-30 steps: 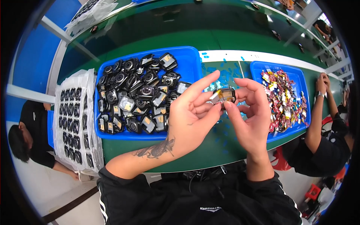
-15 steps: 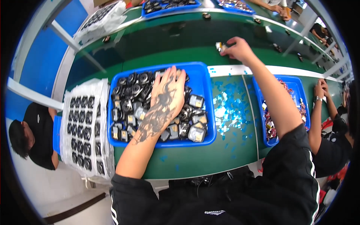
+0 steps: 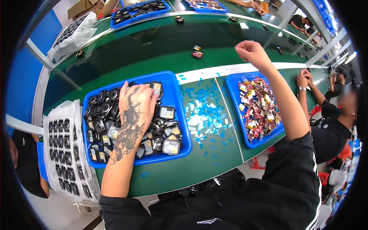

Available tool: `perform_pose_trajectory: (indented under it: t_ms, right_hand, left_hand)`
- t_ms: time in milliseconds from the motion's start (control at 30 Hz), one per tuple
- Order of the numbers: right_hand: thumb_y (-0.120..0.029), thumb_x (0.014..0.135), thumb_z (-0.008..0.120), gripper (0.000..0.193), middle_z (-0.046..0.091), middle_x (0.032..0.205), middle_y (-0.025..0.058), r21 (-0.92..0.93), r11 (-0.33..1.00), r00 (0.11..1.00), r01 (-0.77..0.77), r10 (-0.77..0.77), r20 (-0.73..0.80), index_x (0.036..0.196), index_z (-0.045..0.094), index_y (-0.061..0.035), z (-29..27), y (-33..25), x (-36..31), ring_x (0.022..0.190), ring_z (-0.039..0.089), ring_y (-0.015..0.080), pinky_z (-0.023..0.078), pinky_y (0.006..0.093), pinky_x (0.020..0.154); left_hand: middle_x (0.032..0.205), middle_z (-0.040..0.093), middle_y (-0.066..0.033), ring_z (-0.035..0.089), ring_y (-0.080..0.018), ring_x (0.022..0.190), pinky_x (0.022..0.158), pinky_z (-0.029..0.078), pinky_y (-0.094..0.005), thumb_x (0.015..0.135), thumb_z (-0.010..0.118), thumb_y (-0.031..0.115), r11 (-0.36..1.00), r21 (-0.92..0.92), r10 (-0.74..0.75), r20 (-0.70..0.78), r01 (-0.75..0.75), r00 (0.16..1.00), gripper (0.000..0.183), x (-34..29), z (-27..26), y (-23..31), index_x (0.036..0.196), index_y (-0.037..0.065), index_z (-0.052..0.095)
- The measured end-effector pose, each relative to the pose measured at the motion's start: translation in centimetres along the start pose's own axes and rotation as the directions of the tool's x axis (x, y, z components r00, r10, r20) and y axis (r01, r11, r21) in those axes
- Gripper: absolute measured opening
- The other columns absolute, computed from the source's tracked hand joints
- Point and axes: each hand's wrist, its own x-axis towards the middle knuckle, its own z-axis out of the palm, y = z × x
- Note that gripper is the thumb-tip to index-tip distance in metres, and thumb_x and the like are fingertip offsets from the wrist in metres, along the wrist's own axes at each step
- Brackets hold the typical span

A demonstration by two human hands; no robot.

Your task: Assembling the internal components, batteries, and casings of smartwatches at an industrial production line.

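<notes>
My left hand [image 3: 138, 103] rests on a heap of small black camera-like units [image 3: 103, 111] in a blue tray [image 3: 183, 115]. Its fingers bend down into the heap, their tips hidden, so I cannot make out what they grip. A unit with a clear cover [image 3: 156, 89] sits beside them. Over the far part of the green surface, my right hand [image 3: 251, 53] hangs in the air, fingers loosely curled and apart, with nothing visible in them. To its left, a small red and black piece [image 3: 197, 55] lies on the dark green strip, with a silver-yellow piece [image 3: 197, 48] just beyond it.
A second blue tray [image 3: 251, 144] under my right forearm holds many small red, yellow and silver parts [image 3: 258, 107]. Blue film scraps [image 3: 207, 119] litter the table between the trays. Stacked white packing trays [image 3: 63, 149] with black units stand left. A co-worker's hands [image 3: 303, 78] are at right.
My right hand has let go of the small piece, which now lies on the strip, and drawn away rightward. My left hand's fingers have bent into the heap. The whole view has shifted right.
</notes>
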Motion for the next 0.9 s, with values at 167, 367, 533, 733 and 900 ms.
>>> perform_pose_trajectory:
  t_ms: [167, 367, 533, 733, 900]
  right_hand:
    - [-0.016, 0.084, 0.069, 0.017, 0.062, 0.068, 0.0021, -0.311, 0.944, 0.985, 0.111, -0.064, 0.157, 0.084, 0.067, 0.0004, -3.0, 1.5, -4.7, 0.066, 0.058, 0.0105, 0.047, 0.0278, 0.062]
    - [-0.008, 0.077, 0.074, 0.012, 0.065, 0.071, 0.009, -0.453, 0.877, 0.946, 0.161, -0.005, 0.325, 0.084, 0.066, -0.0016, -2.6, 0.9, -10.4, 0.066, 0.064, 0.0203, 0.05, 0.0329, 0.063]
    - [-0.008, 0.077, 0.073, 0.012, 0.063, 0.074, 0.012, -0.493, 0.863, 0.977, 0.111, -0.004, 0.214, 0.08, 0.064, -0.001, -2.0, 0.4, -13.1, 0.071, 0.064, 0.0268, 0.05, 0.0365, 0.066]
    - [-0.005, 0.082, 0.067, 0.007, 0.063, 0.079, 0.0113, -0.462, 0.874, 0.988, 0.15, -0.115, 0.103, 0.084, 0.061, -0.0009, -1.5, 1.1, -15.0, 0.08, 0.066, 0.0259, 0.051, 0.0387, 0.071]
    - [0.0, 0.087, 0.064, 0.006, 0.065, 0.079, 0.0077, -0.327, 0.944, 0.985, 0.043, -0.095, -0.145, 0.092, 0.061, 0.0018, -0.6, -2.7, -17.1, 0.074, 0.064, 0.016, 0.05, 0.0265, 0.067]
  left_hand:
    - [0.08, 0.062, -0.0056, 0.061, -0.0281, 0.085, 0.091, 0.044, -0.0421, 0.078, 0.071, 0.004, 0.99, -0.095, -0.097, 0.038, 0.1, 0.995, 0.02, 0.5, -0.1, 0.8, 0.096, 0.007, 0.065]
    - [0.089, 0.058, -0.0116, 0.06, -0.0302, 0.083, 0.082, 0.046, -0.0405, 0.076, 0.06, -0.005, 0.985, -0.153, 0.079, -0.04, -0.085, 0.996, 0.033, 0.3, -0.1, 1.7, 0.108, 0.003, 0.062]
    - [0.089, 0.06, -0.0124, 0.063, -0.0249, 0.079, 0.07, 0.051, -0.0366, 0.078, 0.058, -0.005, 0.909, -0.408, -0.052, 0.098, 0.088, 0.994, 0.018, 0.1, -1.2, 3.1, 0.094, -0.001, 0.066]
    - [0.097, 0.067, -0.0144, 0.07, -0.0202, 0.086, 0.074, 0.058, -0.0302, 0.092, 0.058, 0.0, -0.062, -0.806, -0.067, 0.591, 0.588, 0.804, 0.026, 0.0, -3.5, 5.4, 0.117, -0.002, 0.052]
    - [0.113, 0.065, -0.0175, 0.069, -0.0204, 0.085, 0.083, 0.057, -0.0317, 0.094, 0.057, 0.006, -0.227, -0.803, 0.002, 0.566, 0.551, 0.824, 0.047, -0.4, -3.7, 7.1, 0.139, 0.0, 0.044]
